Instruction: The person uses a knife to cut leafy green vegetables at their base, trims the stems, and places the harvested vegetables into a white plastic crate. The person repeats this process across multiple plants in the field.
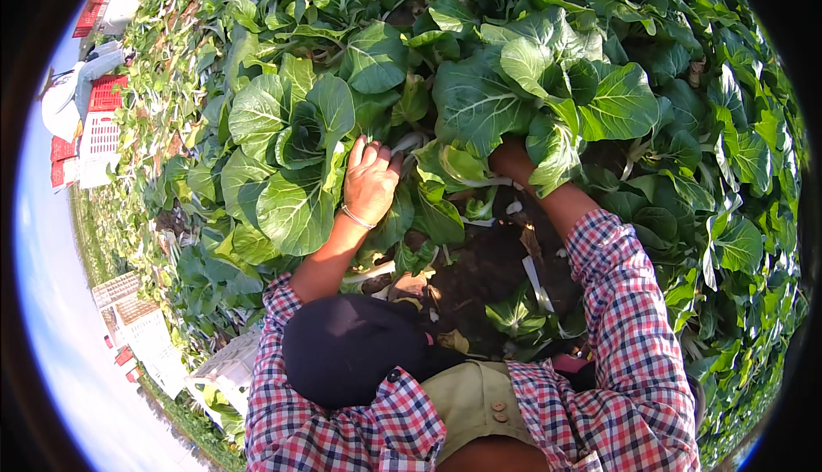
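Leafy green plants with pale stalks, which look like bok choy, stand before me. My left hand, with a thin bracelet at its wrist, lies against the right side of one broad-leaved plant. Its fingers point in among the leaves, and their tips are partly hidden. Under the large leaves of a second plant reaches my right hand. Only its wrist side shows; the fingers are covered, so what they touch cannot be seen. Between my arms, dark soil bears a cut white stalk and loose leaves.
More of the leafy plants grow densely on the right and ahead. White crates and red crates stand along the left. Another person in pale clothing bends beside some. A white crate sits close by my left arm.
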A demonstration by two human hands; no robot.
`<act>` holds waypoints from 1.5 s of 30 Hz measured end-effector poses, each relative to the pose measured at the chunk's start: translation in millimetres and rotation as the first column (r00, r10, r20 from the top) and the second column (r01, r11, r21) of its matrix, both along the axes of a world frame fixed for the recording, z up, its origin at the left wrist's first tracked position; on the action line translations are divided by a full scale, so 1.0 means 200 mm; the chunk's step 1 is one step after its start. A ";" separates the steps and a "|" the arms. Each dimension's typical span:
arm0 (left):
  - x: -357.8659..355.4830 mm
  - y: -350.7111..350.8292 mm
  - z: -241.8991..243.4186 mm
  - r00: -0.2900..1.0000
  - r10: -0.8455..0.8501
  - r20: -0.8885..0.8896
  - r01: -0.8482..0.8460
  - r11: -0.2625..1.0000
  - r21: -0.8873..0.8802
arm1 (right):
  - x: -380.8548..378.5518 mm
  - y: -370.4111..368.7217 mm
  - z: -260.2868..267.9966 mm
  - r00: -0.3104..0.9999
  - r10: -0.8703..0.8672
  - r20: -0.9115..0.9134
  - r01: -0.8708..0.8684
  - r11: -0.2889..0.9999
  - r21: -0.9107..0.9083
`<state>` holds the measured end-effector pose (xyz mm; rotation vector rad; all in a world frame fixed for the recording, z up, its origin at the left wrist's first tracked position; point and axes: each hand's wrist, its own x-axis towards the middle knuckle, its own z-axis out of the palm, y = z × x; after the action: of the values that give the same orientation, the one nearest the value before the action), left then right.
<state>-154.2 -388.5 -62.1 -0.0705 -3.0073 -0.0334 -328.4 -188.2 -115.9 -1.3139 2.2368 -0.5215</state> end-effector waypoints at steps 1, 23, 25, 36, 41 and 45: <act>0.01 0.00 -0.01 1.000 -0.003 -0.005 0.003 1.000 0.006 | 0.00 -0.01 0.00 1.000 0.009 0.004 -0.009 1.000 0.017; 0.15 0.09 0.31 0.929 0.187 -0.320 -0.012 0.879 0.477 | 0.07 0.08 0.05 0.724 -0.194 0.662 0.279 0.960 -0.023; 0.16 0.13 0.39 0.902 0.252 -0.351 0.041 0.759 0.650 | 0.11 0.15 0.16 0.605 -0.163 0.780 0.439 0.885 -0.155; 0.15 0.30 0.54 0.912 -0.297 0.284 -0.159 0.381 0.911 | 0.37 0.30 0.62 0.320 -0.015 0.947 0.818 0.510 -0.268; 0.12 0.50 0.48 0.836 -0.129 0.533 -0.462 0.359 0.811 | 0.48 0.27 0.61 0.278 -0.016 0.960 0.805 0.549 -0.224; 0.09 0.38 0.54 0.922 -0.148 0.358 -0.261 0.444 0.857 | 0.43 0.30 0.57 0.375 -0.076 0.924 0.752 0.607 -0.255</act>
<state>-136.4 -312.6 46.0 0.1778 -2.8511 -1.8344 -241.5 -128.0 -1.7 -0.3324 1.4504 -1.8796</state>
